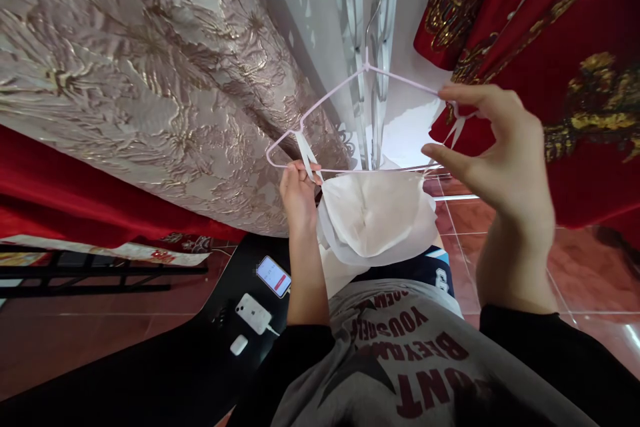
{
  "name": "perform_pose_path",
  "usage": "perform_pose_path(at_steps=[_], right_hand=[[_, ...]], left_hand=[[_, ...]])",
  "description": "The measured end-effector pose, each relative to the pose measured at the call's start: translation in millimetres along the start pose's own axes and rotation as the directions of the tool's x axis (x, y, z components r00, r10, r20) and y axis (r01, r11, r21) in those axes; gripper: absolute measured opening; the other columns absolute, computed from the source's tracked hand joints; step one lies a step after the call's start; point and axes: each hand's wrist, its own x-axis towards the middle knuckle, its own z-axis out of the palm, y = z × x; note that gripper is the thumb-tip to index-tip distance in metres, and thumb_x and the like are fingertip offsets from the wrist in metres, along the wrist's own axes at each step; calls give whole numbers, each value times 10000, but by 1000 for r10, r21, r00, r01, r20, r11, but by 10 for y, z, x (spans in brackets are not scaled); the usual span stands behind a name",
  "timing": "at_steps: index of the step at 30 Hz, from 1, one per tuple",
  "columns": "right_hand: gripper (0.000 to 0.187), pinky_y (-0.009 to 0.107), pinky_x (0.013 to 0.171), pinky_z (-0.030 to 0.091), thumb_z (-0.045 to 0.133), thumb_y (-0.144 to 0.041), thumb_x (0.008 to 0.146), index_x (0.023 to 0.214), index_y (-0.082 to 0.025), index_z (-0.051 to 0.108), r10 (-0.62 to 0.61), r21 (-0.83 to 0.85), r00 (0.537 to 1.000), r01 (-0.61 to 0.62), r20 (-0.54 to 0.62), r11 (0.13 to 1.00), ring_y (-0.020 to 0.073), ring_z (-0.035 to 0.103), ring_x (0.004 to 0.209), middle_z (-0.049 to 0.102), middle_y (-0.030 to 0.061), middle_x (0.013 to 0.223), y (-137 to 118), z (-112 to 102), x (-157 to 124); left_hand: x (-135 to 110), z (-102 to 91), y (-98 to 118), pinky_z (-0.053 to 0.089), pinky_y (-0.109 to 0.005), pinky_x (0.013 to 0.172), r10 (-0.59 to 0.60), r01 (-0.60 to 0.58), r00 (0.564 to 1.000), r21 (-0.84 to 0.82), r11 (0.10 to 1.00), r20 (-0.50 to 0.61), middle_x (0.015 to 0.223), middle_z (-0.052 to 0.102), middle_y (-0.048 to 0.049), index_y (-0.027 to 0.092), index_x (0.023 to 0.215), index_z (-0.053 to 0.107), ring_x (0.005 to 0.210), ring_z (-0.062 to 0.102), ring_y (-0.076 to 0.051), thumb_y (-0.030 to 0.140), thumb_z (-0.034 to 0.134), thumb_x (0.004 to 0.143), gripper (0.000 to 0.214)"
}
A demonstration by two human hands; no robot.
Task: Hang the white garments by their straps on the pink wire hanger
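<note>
A pale pink wire hanger (327,97) hangs in front of me, its metal hook up near a white frame. A white garment (375,217) droops below its bottom bar, tied on by thin white straps. My left hand (299,197) is closed, pinching the left strap where it loops over the hanger's left end. My right hand (493,147) pinches the hanger's right shoulder between thumb and forefinger, close to the right strap.
A beige-and-gold brocade garment (150,73) hangs at the left, and red embroidered cloth (560,60) at the right. A black table (165,367) below holds two phones (273,276) and a small white case (239,345). Red floor tiles (590,280) lie beneath.
</note>
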Motion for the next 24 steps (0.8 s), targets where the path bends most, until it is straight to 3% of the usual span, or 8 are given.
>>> perform_pose_path(at_steps=[4,7,9,13,16,18,20,24], right_hand=[[152,574,1095,536,715,-297,946,1093,-334,731,-181,73,955,203,-235,976,298,710,1206,782,31,1172,63,375,-125],[204,535,1058,542,643,-305,981,1169,-301,724,-170,134,982,158,83,978,287,709,1175,777,56,1192,305,706,-241],[355,567,1105,504,682,-308,940,1293,-272,690,-148,107,948,122,282,987,332,647,1291,731,101,1341,472,853,-293],[267,539,1088,491,643,-310,976,1230,-269,716,-97,82,956,76,278,994,309,648,1222,762,79,1230,603,886,-328],[213,494,1036,510,636,-325,994,1174,-279,741,-76,125,968,47,240,991,277,665,1142,778,51,1141,546,830,-362],[219,484,1026,513,642,-289,987,1178,-284,748,-67,157,971,31,230,987,265,672,1121,783,41,1129,488,819,-409],[225,484,1027,514,643,-253,982,1172,-292,757,-55,178,976,18,210,984,257,682,1109,793,32,1125,436,825,-466],[169,515,1058,504,663,-244,971,1078,-298,782,-34,195,983,-3,183,981,260,698,1132,808,21,1162,374,828,-557]], left_hand=[[-72,-9,-38,525,-255,661,-4,3,999,35,999,43,948,821,-88,203,879,660,605,628,-117,550,779,905,367],[-139,-47,-104,548,-279,721,23,-26,999,74,997,37,1074,825,-110,222,1071,720,726,703,-154,607,775,888,430],[-199,-106,-139,567,-302,809,41,-47,998,151,987,42,1018,823,-89,231,1095,746,814,739,-180,610,753,906,424],[-357,-197,-43,549,-293,890,94,-130,989,370,920,116,789,753,-32,204,844,789,841,722,-167,515,723,965,341],[-421,-117,209,528,-264,735,97,-153,978,318,936,184,719,709,-11,208,929,831,727,675,-142,474,753,948,277],[-395,-13,395,535,-266,714,124,-165,968,178,970,220,845,764,-37,219,1056,839,796,708,-155,503,782,910,325],[-333,75,523,575,-306,888,239,-262,948,93,961,209,1152,803,-55,263,1201,809,1090,737,-203,499,823,870,406],[-260,82,461,305,-463,1332,490,-505,863,199,840,121,1597,590,63,412,1381,689,1616,368,-268,434,856,872,536]])
